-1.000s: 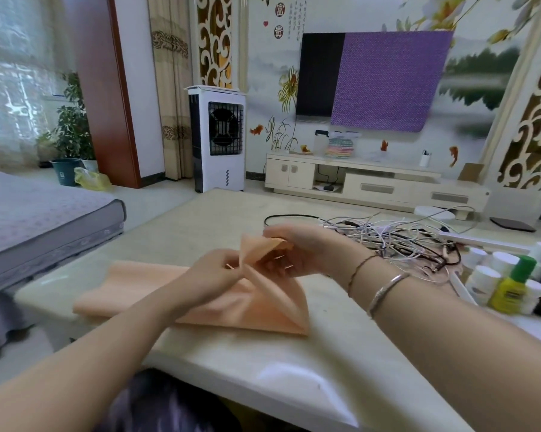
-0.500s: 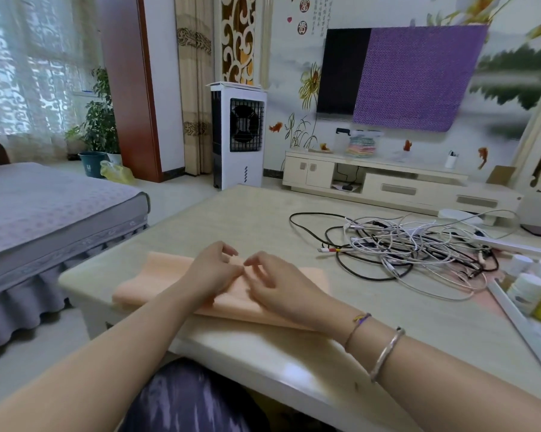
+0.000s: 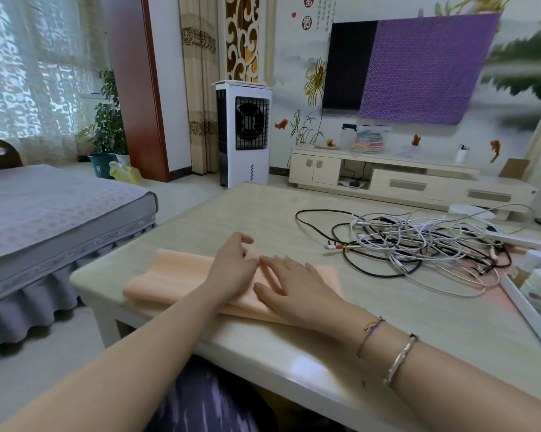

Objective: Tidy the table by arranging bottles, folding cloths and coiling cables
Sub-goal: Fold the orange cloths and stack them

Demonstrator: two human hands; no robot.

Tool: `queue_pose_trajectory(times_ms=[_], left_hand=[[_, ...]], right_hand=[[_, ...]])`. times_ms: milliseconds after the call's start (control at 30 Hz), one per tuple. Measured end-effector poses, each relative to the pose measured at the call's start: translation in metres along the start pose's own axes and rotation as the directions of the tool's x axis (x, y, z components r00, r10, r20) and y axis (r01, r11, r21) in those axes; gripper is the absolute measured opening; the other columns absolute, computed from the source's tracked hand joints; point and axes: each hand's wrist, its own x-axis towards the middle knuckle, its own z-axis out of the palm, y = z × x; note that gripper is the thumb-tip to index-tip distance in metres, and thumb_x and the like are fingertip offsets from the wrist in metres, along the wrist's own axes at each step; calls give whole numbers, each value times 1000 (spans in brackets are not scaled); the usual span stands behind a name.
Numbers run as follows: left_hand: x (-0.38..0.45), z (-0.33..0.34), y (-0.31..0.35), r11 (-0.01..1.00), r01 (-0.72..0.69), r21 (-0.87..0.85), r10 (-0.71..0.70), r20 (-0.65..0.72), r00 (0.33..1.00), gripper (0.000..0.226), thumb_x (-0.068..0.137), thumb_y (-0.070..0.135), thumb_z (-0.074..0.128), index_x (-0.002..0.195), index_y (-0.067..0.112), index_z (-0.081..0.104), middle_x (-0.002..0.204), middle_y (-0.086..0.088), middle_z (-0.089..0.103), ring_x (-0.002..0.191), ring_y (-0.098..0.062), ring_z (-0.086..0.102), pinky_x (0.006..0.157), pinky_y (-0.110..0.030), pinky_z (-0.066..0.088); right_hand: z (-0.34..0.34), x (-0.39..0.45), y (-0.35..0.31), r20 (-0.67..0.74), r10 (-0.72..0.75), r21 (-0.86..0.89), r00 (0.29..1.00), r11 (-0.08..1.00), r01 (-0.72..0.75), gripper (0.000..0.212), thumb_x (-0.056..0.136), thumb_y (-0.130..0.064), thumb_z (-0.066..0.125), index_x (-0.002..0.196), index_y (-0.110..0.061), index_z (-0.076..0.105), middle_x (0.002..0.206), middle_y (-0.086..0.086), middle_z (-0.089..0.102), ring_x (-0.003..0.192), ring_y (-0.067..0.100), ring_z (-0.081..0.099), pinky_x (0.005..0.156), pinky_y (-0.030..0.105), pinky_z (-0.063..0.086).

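A peach cloth (image 3: 172, 274), folded into a long strip, lies across the near left part of the beige table (image 3: 263, 210). My left hand (image 3: 231, 269) rests on its middle with fingers loosely curled. My right hand (image 3: 294, 288) lies flat on the cloth beside it, fingers spread, pressing down. A tangle of white and black cables (image 3: 418, 244) is heaped on the table's right side. White-capped bottles (image 3: 540, 285) stand at the far right edge, partly cut off by the frame.
A white strip or rail (image 3: 524, 310) runs along the table's right side by the bottles. A grey bed (image 3: 44, 213) stands left of the table. A white cooler fan (image 3: 244, 132) and a TV cabinet (image 3: 403, 176) stand beyond it.
One second ago both hands held a corner of the cloth lifted up. The corner has come down, the cloth lies folded flat, and both hands now press on it.
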Motion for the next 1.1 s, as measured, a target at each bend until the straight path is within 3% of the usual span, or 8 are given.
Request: queue_pose_trajectory(times_ms=[233,400,500,633,700,833,933,1100], left_hand=[[-10,15,-4,996,-84,11,84,-80,993,31,91,12,53,121,16,48,81,11,50,91,-18,54,73,-21,32],[-11,12,-5,997,-74,-1,74,-83,994,43,85,12,62,125,15,46,89,2,57,93,-19,56,79,-25,38],[-8,-12,-13,982,-68,177,96,-154,983,45,84,12,62,125,15,46,102,0,59,105,-25,52,90,-31,39],[-11,-61,-30,812,195,550,-40,-282,959,43,89,30,56,128,17,44,130,-9,45,120,-34,36,98,-41,33],[-16,-78,-39,716,344,608,-160,-336,928,53,87,44,57,128,12,44,135,-14,40,123,-37,34,100,-44,33],[-21,-92,-51,693,491,529,-325,-379,867,73,82,57,59,130,4,42,137,-20,37,125,-39,33,102,-42,32],[-17,-94,-50,691,518,504,-404,-325,855,60,86,55,51,123,8,50,134,-18,41,123,-38,35,100,-41,32],[-11,-105,-16,939,331,93,-294,-282,913,24,81,27,59,91,6,61,93,-11,61,95,-32,58,68,-32,42]], right_hand=[[-7,-6,8,27,4,-38,1000,999,-3,61,94,-52,40,149,-34,21,158,-1,22,147,15,13,118,42,5],[-7,-9,10,112,0,-96,994,995,10,65,95,-54,36,152,-32,13,161,-1,11,148,15,4,119,42,2],[0,-7,14,146,8,-149,989,989,14,69,94,-62,29,153,-34,8,162,-3,1,148,15,-3,119,45,-1],[1,-6,14,170,12,-166,985,986,17,76,87,-74,26,152,-40,4,162,-4,-2,148,16,-5,119,47,-2],[-1,-8,14,183,14,-173,983,985,18,80,84,-78,25,151,-42,3,162,-3,-3,148,17,-6,118,48,-3],[-3,-8,13,221,24,-185,975,982,18,85,80,-82,25,151,-43,0,162,-3,-6,148,16,-9,118,50,-4],[-5,-8,12,242,28,-182,970,983,17,86,79,-83,26,150,-43,-1,161,-4,-7,148,16,-10,118,50,-4],[-6,-7,12,237,42,-175,971,985,0,86,79,-83,28,150,-43,1,162,-5,-6,148,15,-10,118,50,-4]])
